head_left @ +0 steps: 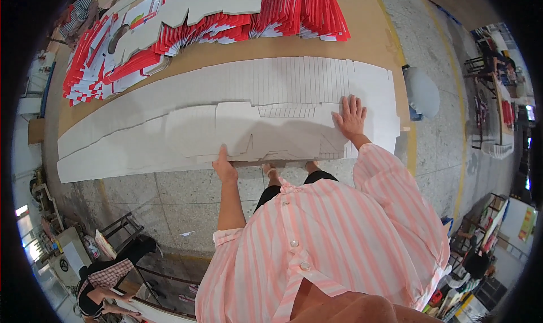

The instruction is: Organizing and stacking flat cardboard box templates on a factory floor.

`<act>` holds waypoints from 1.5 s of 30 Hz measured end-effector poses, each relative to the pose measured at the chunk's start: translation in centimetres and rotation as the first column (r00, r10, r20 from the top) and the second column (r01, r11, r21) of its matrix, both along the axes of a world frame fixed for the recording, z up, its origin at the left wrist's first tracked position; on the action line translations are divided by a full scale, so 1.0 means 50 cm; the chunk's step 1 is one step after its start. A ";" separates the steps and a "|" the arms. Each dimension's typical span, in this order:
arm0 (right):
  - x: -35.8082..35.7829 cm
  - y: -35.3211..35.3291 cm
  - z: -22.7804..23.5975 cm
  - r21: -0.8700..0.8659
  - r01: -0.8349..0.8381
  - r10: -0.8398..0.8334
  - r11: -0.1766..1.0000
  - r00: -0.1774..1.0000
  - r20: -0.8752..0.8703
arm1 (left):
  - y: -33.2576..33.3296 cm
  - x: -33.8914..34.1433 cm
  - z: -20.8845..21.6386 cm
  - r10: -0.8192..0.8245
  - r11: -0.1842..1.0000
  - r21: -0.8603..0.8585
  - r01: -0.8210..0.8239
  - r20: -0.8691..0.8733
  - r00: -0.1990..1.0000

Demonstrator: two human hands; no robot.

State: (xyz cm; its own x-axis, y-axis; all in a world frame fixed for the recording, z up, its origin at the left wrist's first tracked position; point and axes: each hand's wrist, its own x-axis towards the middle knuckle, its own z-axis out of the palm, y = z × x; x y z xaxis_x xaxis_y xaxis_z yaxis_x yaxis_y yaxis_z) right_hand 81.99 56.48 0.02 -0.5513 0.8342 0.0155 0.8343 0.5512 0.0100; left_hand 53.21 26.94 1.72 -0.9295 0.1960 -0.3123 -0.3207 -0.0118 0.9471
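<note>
Large grey-white cardboard sheets (124,130) lie overlapped in front of me, with one row of closely spaced edges (283,77) along the far side. Nearer to me rests a die-cut cardboard piece (203,128) with notches and a slotted strip. At its near edge my left hand (224,166) grips the cardboard; one finger lies on top and the others are mostly hidden. Palm down, my right hand (352,118) presses on the sheets at the right with its fingers spread; it is open and holds nothing.
Beyond the sheets, stacks of red and white printed cardboard pieces (283,12) fan out on the brown table (370,40). A rounded grey stool (422,92) stands right of the table. Behind me at lower left, another person (107,283) leans over a work surface.
</note>
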 end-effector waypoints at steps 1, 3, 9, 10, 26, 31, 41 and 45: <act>0.002 0.000 0.000 0.000 0.012 -0.012 1.000 1.000 0.012 | 0.004 0.000 0.003 0.060 0.990 0.114 -0.080 0.171 0.984; 0.006 0.001 -0.002 0.001 0.000 0.000 1.000 1.000 -0.008 | 0.010 0.001 0.001 0.099 0.962 0.209 -0.178 0.341 0.935; 0.006 0.001 -0.013 0.030 -0.047 0.049 0.998 0.997 -0.066 | -0.036 -0.017 -0.009 -0.104 0.976 -0.167 0.137 0.193 0.976; 0.004 -0.001 -0.015 0.033 -0.041 0.042 0.999 0.999 -0.012 | -0.057 -0.022 -0.001 -0.122 0.981 -0.103 0.164 0.329 0.937; 0.006 0.002 -0.021 0.108 -0.040 0.042 0.993 0.999 -0.021 | 0.034 -0.120 0.005 -0.520 0.560 -0.823 -0.097 -0.440 0.732; 0.015 0.006 -0.013 0.068 -0.040 0.041 0.997 0.999 -0.019 | 0.034 -0.137 0.013 -0.454 0.632 -0.775 0.011 -0.359 0.815; 0.016 0.010 -0.010 0.059 -0.023 0.028 0.998 0.996 -0.079 | 0.063 -0.112 0.008 -0.581 0.531 -0.847 -0.023 -0.384 0.717; 0.020 0.008 0.005 0.011 0.004 -0.003 1.000 0.997 -0.081 | 0.070 -0.130 0.016 -0.457 0.615 -0.780 0.117 -0.232 0.858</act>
State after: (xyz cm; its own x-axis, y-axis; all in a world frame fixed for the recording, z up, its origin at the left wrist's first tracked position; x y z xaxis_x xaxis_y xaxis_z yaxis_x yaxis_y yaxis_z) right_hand 82.99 56.87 0.25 -0.5452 0.8354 0.0690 0.8344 0.5488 -0.0513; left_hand 46.70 30.42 2.50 -0.9311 0.3451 -0.1184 0.1964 0.7475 0.6346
